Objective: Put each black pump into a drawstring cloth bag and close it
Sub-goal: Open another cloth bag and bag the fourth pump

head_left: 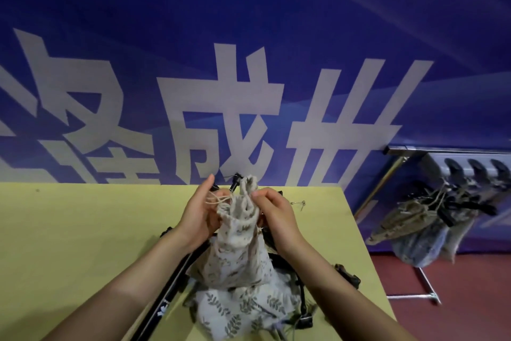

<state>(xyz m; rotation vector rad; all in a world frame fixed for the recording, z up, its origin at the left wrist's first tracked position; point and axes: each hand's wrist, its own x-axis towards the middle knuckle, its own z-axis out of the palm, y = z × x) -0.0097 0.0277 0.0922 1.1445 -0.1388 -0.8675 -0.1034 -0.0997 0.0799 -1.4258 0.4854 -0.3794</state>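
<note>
I held the leaf-printed drawstring bag [235, 246] upright between my two hands, its neck gathered tight and its body standing full over the pile below. My left hand [197, 213] had its fingers curled round the pale drawstring cords [217, 199], pinching them just beside the neck. My right hand [276, 213] pinched the bunched cloth of the neck from the other side, thumb and fingers closed on it. A black pump [168, 293] lay under my left forearm, its long shaft running toward me across the yellow table [69, 244]. More printed bags [243, 310] lay heaped beneath my wrists. Far off to my right a rack [442, 202] carried hanging bags.
</note>
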